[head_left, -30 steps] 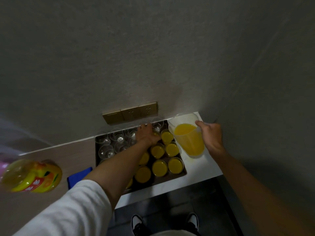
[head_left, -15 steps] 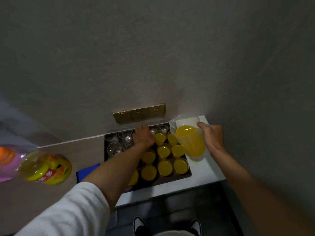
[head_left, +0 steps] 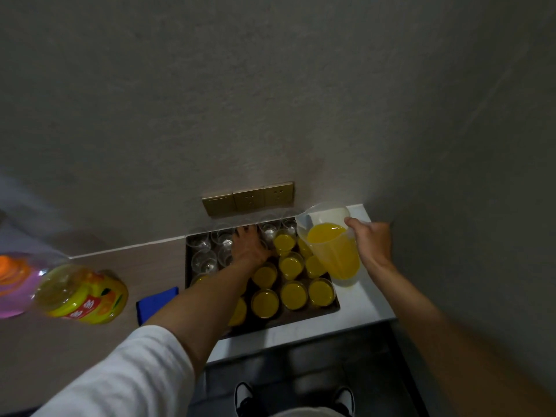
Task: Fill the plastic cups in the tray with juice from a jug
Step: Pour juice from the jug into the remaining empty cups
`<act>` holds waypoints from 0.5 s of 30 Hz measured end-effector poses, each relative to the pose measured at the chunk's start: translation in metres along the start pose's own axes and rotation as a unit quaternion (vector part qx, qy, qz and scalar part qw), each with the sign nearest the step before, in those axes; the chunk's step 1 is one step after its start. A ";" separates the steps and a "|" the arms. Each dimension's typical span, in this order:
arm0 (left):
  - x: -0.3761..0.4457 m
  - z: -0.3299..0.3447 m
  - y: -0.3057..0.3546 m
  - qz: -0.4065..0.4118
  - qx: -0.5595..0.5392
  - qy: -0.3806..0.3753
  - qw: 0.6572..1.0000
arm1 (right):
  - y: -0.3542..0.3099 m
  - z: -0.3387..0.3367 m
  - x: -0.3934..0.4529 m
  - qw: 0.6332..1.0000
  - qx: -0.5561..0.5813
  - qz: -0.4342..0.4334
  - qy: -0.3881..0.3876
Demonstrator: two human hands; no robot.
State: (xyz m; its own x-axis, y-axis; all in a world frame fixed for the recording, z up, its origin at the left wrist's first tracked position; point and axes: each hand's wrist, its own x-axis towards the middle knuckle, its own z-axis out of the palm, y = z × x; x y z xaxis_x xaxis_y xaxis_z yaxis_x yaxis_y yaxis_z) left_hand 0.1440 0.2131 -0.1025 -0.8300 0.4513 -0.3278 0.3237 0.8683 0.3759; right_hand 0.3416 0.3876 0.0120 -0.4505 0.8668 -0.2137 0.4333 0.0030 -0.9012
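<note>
At a wall-side counter, a right hand point(head_left: 373, 245) grips a tilted jug point(head_left: 329, 245) of orange juice beside a dark tray point(head_left: 336, 307) of plastic cups point(head_left: 293, 293).
Left hand point(head_left: 249, 248) reaches among clear cups point(head_left: 204, 260) at the tray's far side; its grasp cannot be told. Filled cups occupy the near and right rows.

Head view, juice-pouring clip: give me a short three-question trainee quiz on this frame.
1. True or false: the right hand holds the jug.
2. The cups nearest the jug are: A) filled with juice B) empty.
3. Where is the left hand?

Key:
1. True.
2. A; the filled cups fill the tray's right side, and the empty cups stand at its far left.
3. Over the cups in the tray's far rows.
</note>
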 end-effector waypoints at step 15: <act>-0.005 -0.010 0.005 -0.002 -0.021 0.017 1.000 | -0.001 0.000 0.001 1.000 0.001 -0.001 0.004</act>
State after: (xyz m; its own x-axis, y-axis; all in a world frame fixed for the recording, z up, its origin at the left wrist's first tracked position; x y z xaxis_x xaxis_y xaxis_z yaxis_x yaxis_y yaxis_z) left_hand 0.1450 0.2134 -0.0898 -0.8460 0.4402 -0.3008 0.3012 0.8601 0.4117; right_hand 0.3410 0.3883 0.0123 -0.4456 0.8704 -0.2095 0.4302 0.0030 -0.9027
